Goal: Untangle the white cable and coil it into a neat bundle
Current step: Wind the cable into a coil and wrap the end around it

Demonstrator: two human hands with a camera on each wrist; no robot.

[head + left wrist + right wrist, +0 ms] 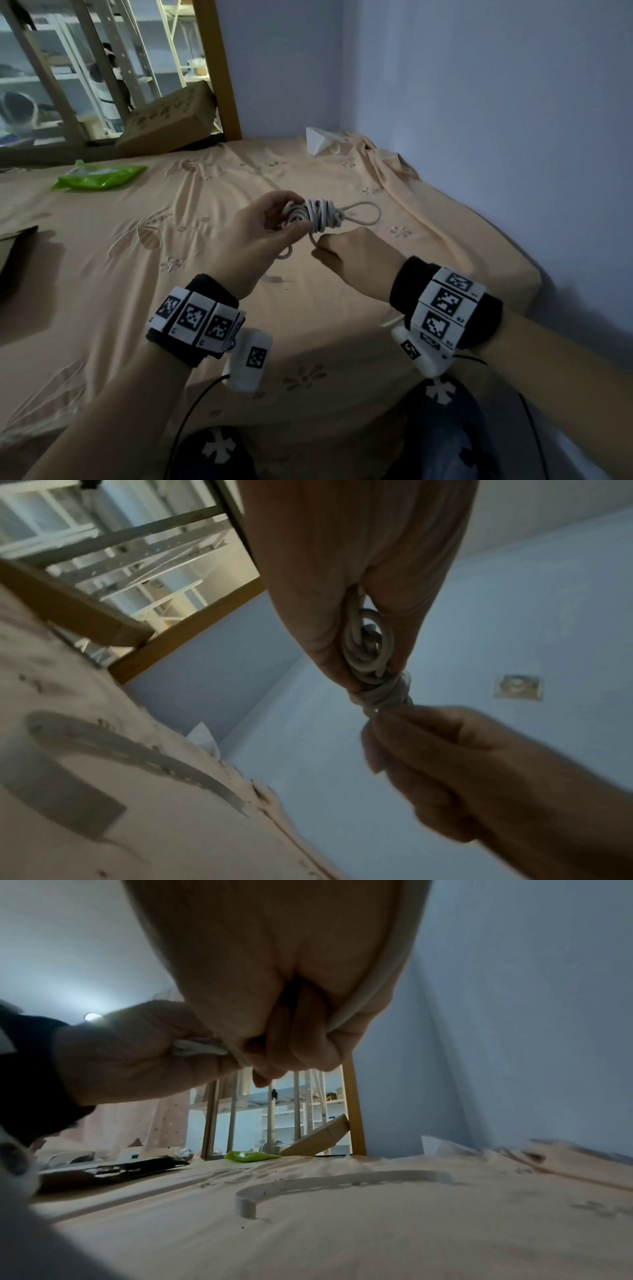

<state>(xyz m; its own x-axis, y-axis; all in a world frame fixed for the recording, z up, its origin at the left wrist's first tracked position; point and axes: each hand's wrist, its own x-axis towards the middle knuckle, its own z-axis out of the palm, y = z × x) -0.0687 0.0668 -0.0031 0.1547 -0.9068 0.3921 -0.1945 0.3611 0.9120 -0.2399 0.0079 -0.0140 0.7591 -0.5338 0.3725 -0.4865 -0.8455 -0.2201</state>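
The white cable (322,214) is a wound bundle held above the peach bed sheet (205,291). My left hand (294,216) grips one end of the bundle between thumb and fingers. A single loop (371,212) sticks out of the bundle to the right. Just below it, my right hand (318,245) is curled and pinches a strand that leaves the bundle. In the left wrist view the coils (369,647) sit between my left fingers, and the right hand (445,764) holds their lower end. In the right wrist view a strand (377,974) runs across my right palm.
A green packet (99,176) lies at the far left of the bed and a dark flat object (17,260) at the left edge. A cardboard box (168,116) leans against the wooden post (222,68). White paper (322,138) sits at the back, near the blue wall (496,120).
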